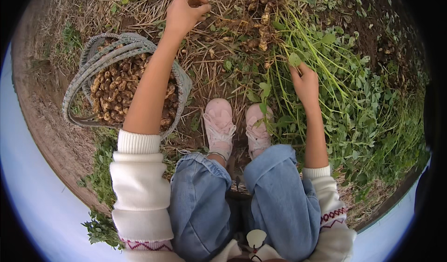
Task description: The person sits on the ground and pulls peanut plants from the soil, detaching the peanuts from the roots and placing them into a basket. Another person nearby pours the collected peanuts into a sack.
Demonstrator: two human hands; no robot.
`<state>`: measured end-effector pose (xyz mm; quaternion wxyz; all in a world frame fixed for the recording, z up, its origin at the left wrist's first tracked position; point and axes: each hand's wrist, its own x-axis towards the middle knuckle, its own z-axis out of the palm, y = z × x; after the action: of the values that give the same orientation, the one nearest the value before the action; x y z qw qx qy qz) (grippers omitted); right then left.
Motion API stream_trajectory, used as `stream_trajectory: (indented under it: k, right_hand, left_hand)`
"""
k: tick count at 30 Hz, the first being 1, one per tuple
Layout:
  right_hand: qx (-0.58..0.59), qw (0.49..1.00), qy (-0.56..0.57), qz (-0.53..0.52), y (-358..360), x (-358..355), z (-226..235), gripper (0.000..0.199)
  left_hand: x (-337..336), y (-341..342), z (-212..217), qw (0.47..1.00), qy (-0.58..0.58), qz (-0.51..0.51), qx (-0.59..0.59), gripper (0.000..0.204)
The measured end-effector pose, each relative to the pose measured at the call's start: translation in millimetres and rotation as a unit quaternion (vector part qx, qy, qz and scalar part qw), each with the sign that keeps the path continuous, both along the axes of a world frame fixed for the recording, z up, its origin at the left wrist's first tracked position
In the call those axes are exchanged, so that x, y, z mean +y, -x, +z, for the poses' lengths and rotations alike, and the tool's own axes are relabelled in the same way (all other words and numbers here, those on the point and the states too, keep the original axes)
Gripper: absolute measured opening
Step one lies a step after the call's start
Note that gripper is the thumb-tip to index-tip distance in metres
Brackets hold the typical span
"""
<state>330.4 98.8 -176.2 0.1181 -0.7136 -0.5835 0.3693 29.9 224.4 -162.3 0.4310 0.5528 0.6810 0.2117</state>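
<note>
My left hand (pixel 187 14) is stretched out past the basket, thumb and fingers curled together in a pinch. Whatever sits between the fingertips, if anything, is too small to make out. On the right, my right hand (pixel 305 86) is closed at the stems of a leafy green peanut plant (pixel 326 71); leaves partly cover the fingertips. The plant's roots carry a cluster of muddy peanuts (pixel 264 31), lying on the ground between my hands. Under my left forearm stands a woven basket (pixel 185 83) holding many peanuts (pixel 114 92).
Dry straw (pixel 200 71) and scattered leaves cover the soil. My pink shoes (pixel 219 122) are planted close to the basket. Uprooted green plants (pixel 382 117) are heaped along the right side. The basket's looped handles (pixel 84 76) lean to the left.
</note>
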Motion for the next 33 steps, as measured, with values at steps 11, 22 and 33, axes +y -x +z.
stream_trajectory:
  k: [11,22,33]
  right_hand:
    - [-0.024,1.000,0.011,0.002,-0.2,-1.7,4.1,0.021]
    - [-0.019,0.999,-0.029,0.002,-3.0,-4.0,-4.7,0.020]
    - [-0.022,1.000,0.007,-0.005,1.7,-2.4,3.5,0.023]
  left_hand:
    - [-72.7,-12.0,102.4,0.771,0.085,0.053,-0.630,0.056]
    - [-81.2,6.7,103.4,0.891,-0.056,0.254,-0.371,0.069]
    - [-162.8,-47.5,59.0,0.967,0.110,0.024,-0.227,0.056]
